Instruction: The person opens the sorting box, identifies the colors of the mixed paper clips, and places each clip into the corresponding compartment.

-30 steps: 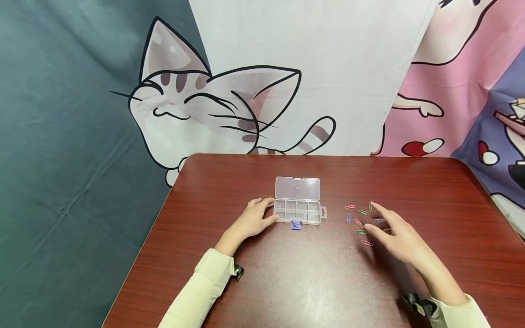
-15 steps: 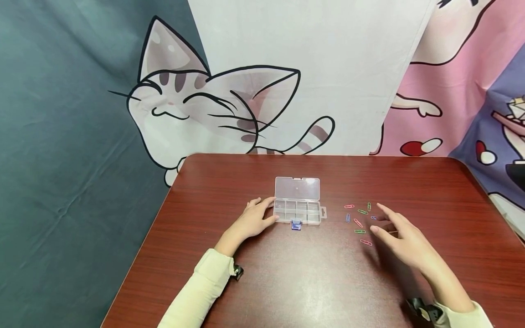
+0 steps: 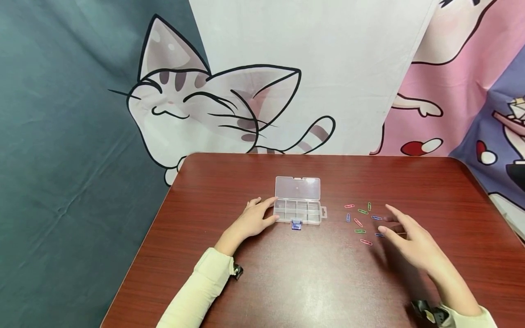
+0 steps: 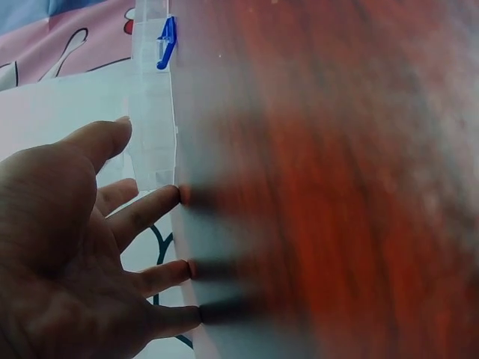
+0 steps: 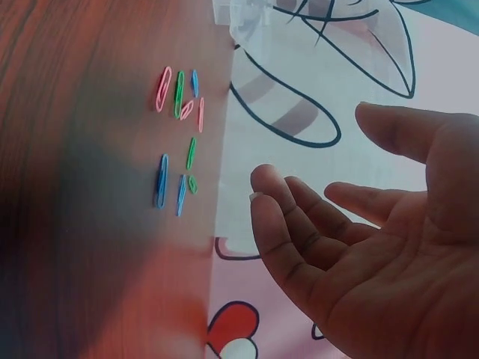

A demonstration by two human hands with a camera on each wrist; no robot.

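Pink, green and blue paper clips (image 3: 358,222) lie scattered flat on the wooden surface (image 3: 287,282), nine in all, to the right of a clear plastic box (image 3: 303,223) and apart from it. They lie loosely with small gaps between them, which probably makes each easy to take singly. Just beside them hovers the right hand (image 3: 416,243), its thumb and forefinger parted and nothing between them; one blue clip (image 3: 379,235) shows near the thumb tip, and the right wrist view shows the fingers apart from the clips. The box sits with its lid (image 3: 297,188) folded back, away from the person, so the divided compartments face up unobstructed; a blue clasp (image 3: 296,225) is on the near side and a hanging tab (image 3: 324,212) on the right end. At the opposite end rests the left hand (image 3: 254,220), fingers spread and uncurled, thumb and forefinger reaching the two corners, seemingly to steady so light a box; whether the thumb actually touches is hard to tell. Pale sleeves (image 3: 201,284) cover both forearms, with a black wrist device (image 3: 236,272) by each cuff. Beyond the surface hang teal cloth (image 3: 61,114), a white cloth (image 3: 348,59) with a printed cat, and pink cloth (image 3: 451,95).
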